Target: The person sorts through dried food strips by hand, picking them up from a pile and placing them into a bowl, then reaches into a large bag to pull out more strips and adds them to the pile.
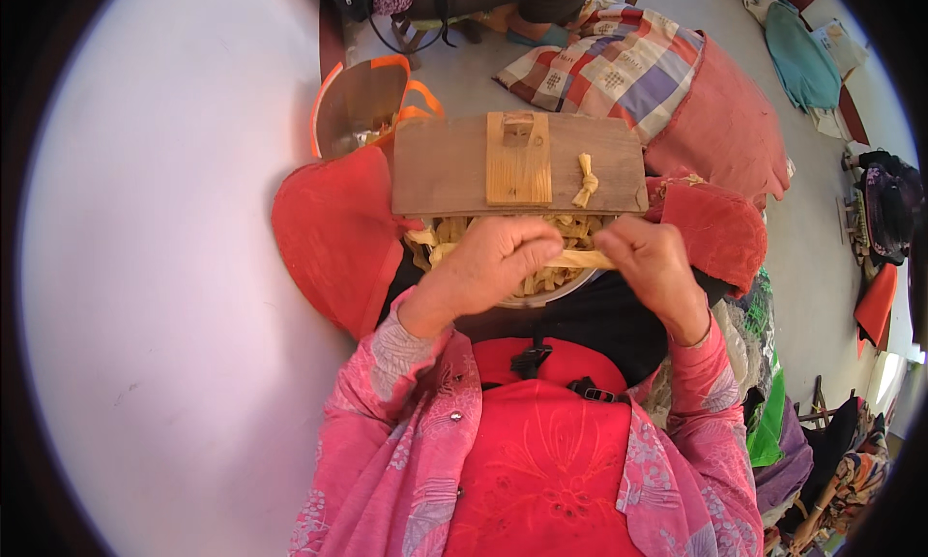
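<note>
While the yellow strip (583, 259) spans left grip (503, 259) to right grip (654, 257), I've got both closed on it, thumb against curled fingers; exact contact under the fingertips is hidden. Position: just above the near side of the pale-rimmed basin (541, 301), in front of the wooden board (440, 165). Handling, my read: very light, soft, bends easily, little slip; could tear at a thin edge if yanked. Best hold is a flat pinch near each end, middle left free, modest tension. Looks: pale yellow, matte, narrow ribbon, near straight between the hands, slightly uneven along its edges. Can't tell if the bit poking out left of my left grip is the same piece. Similar loose strips (535, 285) fill the basin below, curled and tangled; one knotted strip (586, 183) lies on the board, right side.
</note>
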A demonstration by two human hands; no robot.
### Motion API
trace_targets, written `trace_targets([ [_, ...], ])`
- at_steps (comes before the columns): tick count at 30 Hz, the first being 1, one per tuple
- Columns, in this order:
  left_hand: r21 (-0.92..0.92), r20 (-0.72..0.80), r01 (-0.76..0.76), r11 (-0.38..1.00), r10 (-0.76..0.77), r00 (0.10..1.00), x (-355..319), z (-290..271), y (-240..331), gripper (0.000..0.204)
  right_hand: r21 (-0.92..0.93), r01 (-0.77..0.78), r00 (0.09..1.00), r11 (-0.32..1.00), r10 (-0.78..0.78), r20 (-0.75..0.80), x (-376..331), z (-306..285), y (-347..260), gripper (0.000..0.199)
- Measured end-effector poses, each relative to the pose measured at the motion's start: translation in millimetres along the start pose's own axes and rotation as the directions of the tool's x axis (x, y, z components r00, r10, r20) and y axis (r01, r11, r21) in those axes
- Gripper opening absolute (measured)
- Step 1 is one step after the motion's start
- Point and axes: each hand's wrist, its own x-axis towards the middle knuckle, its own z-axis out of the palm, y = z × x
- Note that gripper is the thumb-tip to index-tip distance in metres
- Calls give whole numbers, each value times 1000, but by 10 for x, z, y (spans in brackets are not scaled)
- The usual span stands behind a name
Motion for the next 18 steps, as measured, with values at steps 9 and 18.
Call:
trace_targets([
  [9, -759, 10, 19, 650, -18, 1000, 35, 302, -260, 34, 829, -140, 983, 542, 174, 52, -36, 468, -323, 24],
  [18, -786, 115, 189, 589, -161, 980, 132, 359, -662, 21, -122, 43, 956, 992, -76, -284, 156, 679, -36, 41],
])
